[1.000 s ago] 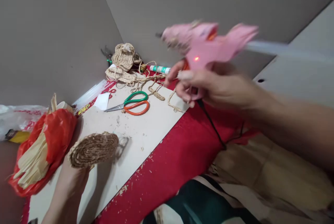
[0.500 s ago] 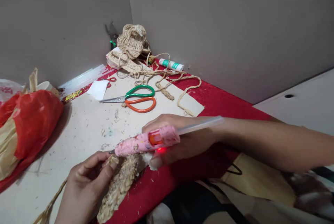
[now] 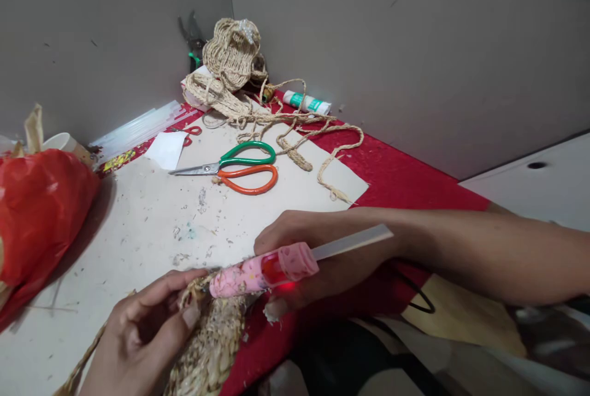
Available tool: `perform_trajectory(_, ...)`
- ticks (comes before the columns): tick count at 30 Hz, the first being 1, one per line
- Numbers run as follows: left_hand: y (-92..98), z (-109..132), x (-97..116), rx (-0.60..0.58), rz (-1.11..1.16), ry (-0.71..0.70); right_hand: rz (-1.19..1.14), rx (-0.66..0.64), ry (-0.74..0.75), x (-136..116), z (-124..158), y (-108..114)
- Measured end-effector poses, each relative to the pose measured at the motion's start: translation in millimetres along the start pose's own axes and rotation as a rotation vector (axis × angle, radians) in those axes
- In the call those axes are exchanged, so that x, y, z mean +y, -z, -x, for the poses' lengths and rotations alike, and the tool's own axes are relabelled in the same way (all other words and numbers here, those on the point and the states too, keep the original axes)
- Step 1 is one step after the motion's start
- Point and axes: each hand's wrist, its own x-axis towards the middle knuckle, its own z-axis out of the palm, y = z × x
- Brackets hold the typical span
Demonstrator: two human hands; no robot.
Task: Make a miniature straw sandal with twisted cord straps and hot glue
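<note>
My right hand [image 3: 299,261] is closed round a pink hot glue gun [image 3: 244,276], whose red light glows. A clear glue stick [image 3: 353,242] juts from its back end. The gun's nozzle points left and meets the end of a braided straw piece [image 3: 209,337], near my left fingertips; whether glue is coming out is hidden. My left hand [image 3: 142,328] pinches that straw piece between thumb and fingers. A loose twisted straw strand [image 3: 87,353] trails from beneath my left hand toward the lower left.
Scissors with green and orange handles [image 3: 246,168] lie on the pale board [image 3: 138,217]. Behind them are straw cord bundles [image 3: 230,55], a white-and-teal tube [image 3: 306,102], pruning shears [image 3: 192,42] and clear glue sticks [image 3: 138,128]. A red plastic bag [image 3: 46,205] stands left; grey walls enclose the back.
The glue gun's nozzle has come down onto the straw piece beside my left fingers. The view has shifted slightly, and both hands keep their hold.
</note>
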Motion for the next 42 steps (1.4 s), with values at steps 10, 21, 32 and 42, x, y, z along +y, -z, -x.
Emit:
perform_trajectory(10,-7.5,-3,0,0.057,0.106,0.074,-0.013,-0.050,-0.044,-4,2,2)
perform_trajectory(21,-7.7,-3,5,0.186,-0.071,-0.033,-0.067,0.025,-0.008,-4,4,1)
perform_trajectory(32,-6.3,-8,2,0.200,-0.165,-0.209,-0.003,0.014,-0.029,0,1,0)
perform_trajectory(42,-6.7,-4,-3,0.179,-0.198,-0.205,-0.029,0.031,-0.014,0,-2,-4)
